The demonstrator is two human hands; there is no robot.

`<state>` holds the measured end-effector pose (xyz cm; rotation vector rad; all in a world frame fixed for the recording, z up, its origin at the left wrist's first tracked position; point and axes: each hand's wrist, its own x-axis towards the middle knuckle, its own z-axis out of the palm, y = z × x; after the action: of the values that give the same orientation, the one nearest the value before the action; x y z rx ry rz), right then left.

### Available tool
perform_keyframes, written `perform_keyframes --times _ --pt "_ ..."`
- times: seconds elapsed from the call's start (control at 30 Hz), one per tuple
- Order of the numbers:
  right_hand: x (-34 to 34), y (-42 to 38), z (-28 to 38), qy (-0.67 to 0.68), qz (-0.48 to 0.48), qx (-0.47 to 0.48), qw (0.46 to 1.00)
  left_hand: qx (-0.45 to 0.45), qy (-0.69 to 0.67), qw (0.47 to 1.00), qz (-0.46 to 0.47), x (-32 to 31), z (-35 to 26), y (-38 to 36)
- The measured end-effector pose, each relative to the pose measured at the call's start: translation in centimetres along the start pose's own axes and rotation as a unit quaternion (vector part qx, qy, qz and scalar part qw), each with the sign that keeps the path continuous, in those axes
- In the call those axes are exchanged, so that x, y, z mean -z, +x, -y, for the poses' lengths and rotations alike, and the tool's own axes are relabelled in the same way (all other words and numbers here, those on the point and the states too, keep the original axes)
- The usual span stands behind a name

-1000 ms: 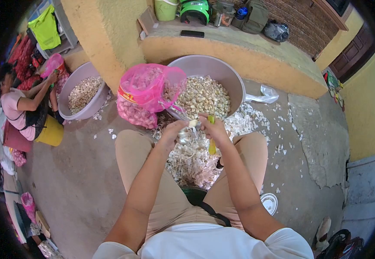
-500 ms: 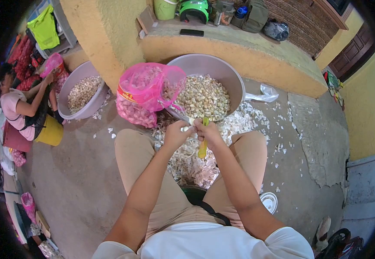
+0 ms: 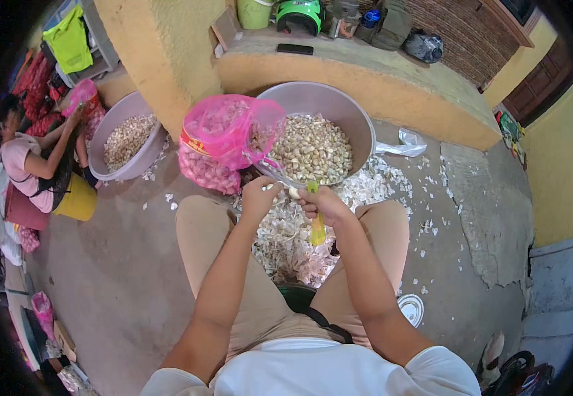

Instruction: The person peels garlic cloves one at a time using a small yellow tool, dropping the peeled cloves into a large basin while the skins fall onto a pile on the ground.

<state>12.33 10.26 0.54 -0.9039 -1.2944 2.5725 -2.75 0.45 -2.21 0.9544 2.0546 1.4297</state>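
My right hand point(image 3: 325, 206) is closed round a yellow-handled knife point(image 3: 317, 232), its handle pointing down toward my lap. Between that hand's thumb and fingers sits a pale garlic clove point(image 3: 294, 193). Just to the left, my left hand point(image 3: 259, 199) pinches a small whitish garlic piece point(image 3: 269, 187), apart from the right hand. Both hands are over a heap of garlic skins point(image 3: 280, 241) between my knees. Beyond them stands a large grey basin point(image 3: 364, 125) holding many garlic cloves point(image 3: 316, 148). A pink net bag point(image 3: 208, 170) of garlic leans against the basin's left side.
At the left a seated person point(image 3: 32, 155) works beside another basin point(image 3: 116, 173) of cloves. A low ledge point(image 3: 379, 76) behind the basin carries a phone point(image 3: 295, 49) and a green helmet point(image 3: 298, 16). By my right leg lies a white lid point(image 3: 410, 310).
My hands have drawn apart: the left moved a little left with a small piece, the right slightly right and down with the knife. A clove now shows in the right fingers.
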Motion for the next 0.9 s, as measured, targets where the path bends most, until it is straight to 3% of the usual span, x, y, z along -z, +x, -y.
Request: perform_keyframes --times 0.1,0.2,0.27,0.37,0.43,0.47,0.57,0.67,0.87,0.9 --pt "0.1 -0.3 0.1 -0.014 0.018 -0.032 0.999 0.001 0.009 1.0 -0.005 0.2 -0.6 -0.4" --pt "0.1 -1.1 0.5 -0.056 0.043 -0.043 0.997 0.082 -0.043 0.994 -0.056 1.4 -1.2 0.2" --pt "0.4 -1.1 0.3 -0.058 0.055 -0.017 0.997 0.074 0.019 0.997 0.009 1.6 -0.4 0.3" --pt "0.2 -1.4 0.9 -0.152 -0.022 0.062 0.986 0.087 0.061 0.987 0.118 1.1 -0.6 -0.5" --pt "-0.6 -1.9 1.6 -0.273 -0.092 0.089 0.954 0.064 0.14 0.976 0.156 0.7 -0.5 -0.8" --pt "-0.9 -2.0 1.7 -0.331 -0.126 0.102 0.93 0.106 0.122 0.966 0.201 0.6 -0.2 -0.5" --pt "0.9 -0.1 -0.3 -0.318 -0.133 0.207 0.916 0.107 0.165 0.95 0.242 0.7 -1.1 -0.6" --pt "1.4 0.4 -0.7 -0.367 -0.167 0.223 0.888 0.09 0.099 0.96 0.245 -0.1 1.7 0.2" --pt "0.6 -0.1 -0.4 -0.41 -0.19 0.271 0.85 0.065 0.1 0.972 0.202 0.1 -0.2 -0.3" --pt "0.0 -0.6 0.1 -0.421 -0.192 0.228 0.857 0.088 0.064 0.974 0.197 -0.1 0.3 0.0"
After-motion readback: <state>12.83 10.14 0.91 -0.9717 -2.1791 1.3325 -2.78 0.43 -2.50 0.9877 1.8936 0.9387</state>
